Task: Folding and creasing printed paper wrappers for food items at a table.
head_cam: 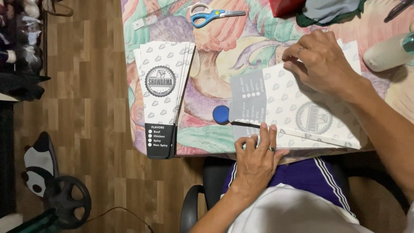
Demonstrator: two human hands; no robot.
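Two hands at work on one flat printed paper sleeve (297, 112), seen from the head camera. The sleeve lies on a table under a colourful patterned cloth (224, 51), close to the near edge. Left hand (256, 157): fingers spread flat, pressing down the sleeve's near edge; ring on one finger. Right hand (321, 60): fingers curled, pinching the sleeve's far edge near the corner; ring visible here too. Blue round lid (221, 114) touches the sleeve's left end. Stack of folded sleeves (161, 95) lies well apart to the left, narrow dark ends hanging over the table edge. Blue-handled scissors (211, 15) at the far side, blades shut. White bottle (388, 51) on its side at far right. Wooden floor (86, 108) beyond.
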